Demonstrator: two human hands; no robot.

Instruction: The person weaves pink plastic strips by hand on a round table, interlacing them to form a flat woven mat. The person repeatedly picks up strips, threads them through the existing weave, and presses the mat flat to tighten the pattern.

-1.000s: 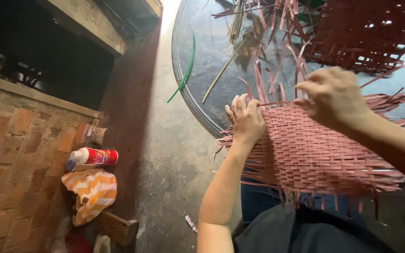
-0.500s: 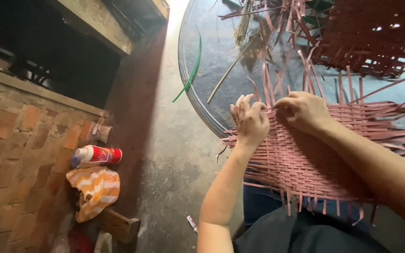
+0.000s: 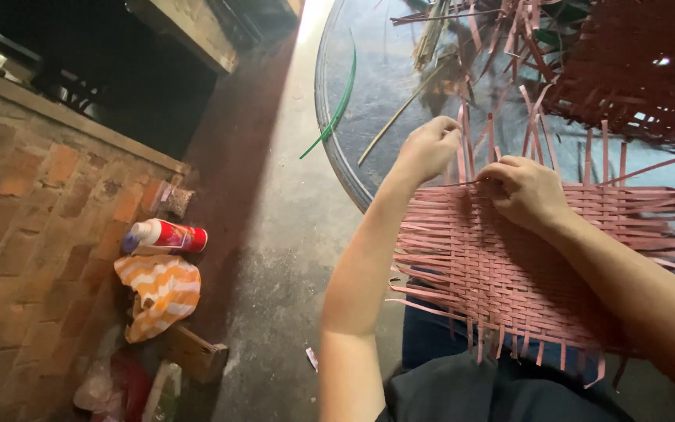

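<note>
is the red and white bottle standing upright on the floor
No, the red and white bottle lies on its side by the brick wall, just above an orange striped cloth.

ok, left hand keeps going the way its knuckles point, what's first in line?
Likely the loose upright pink strips at the mat's far edge, right beside the left hand. Beyond them lies the dark round glass tabletop. Depth is unclear from one view.

i see daylight pouring in from the top, glaring on the concrete floor (image 3: 306, 156) and glass tabletop (image 3: 384, 70); the upper left is near black, edges bend, focus slightly soft.
</note>
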